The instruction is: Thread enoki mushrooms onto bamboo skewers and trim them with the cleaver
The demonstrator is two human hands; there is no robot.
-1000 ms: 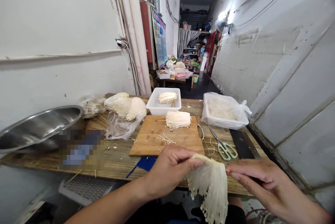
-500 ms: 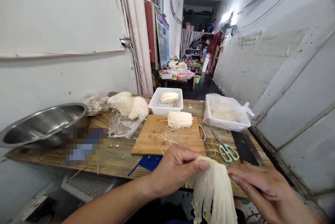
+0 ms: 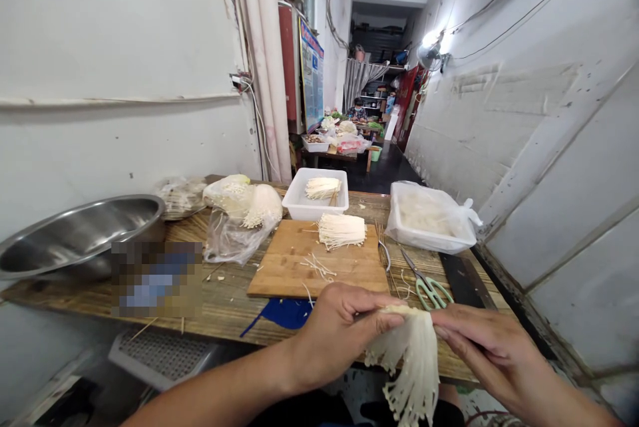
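A fan-shaped bunch of enoki mushrooms (image 3: 412, 364) hangs caps down in front of the table edge. My left hand (image 3: 344, 324) pinches its joined base between thumb and fingers. At the base's right end, the thumb and fingers of my right hand (image 3: 492, 344) are closed on the edge; whether anything thin is also between them is hidden. Just beyond my hands lies a wooden cutting board (image 3: 279, 261) with a flat enoki bundle (image 3: 342, 231) and loose enoki strands (image 3: 318, 269) on it. Scissors with pale green handles (image 3: 432, 290) rest right of the board, beside thin wooden skewers (image 3: 380, 241).
Behind the board stands a white plastic tub (image 3: 292, 201) holding more enoki. A bagged white tub (image 3: 432, 214) is at right, near a dark flat blade-like piece (image 3: 466, 281). Plastic-bagged mushrooms (image 3: 239, 214) and a steel basin (image 3: 80, 234) are at left. A person sits far back.
My right hand has moved left and slightly up, against the base's end. The enoki bunch has risen a little, its base now stretched more level between my hands.
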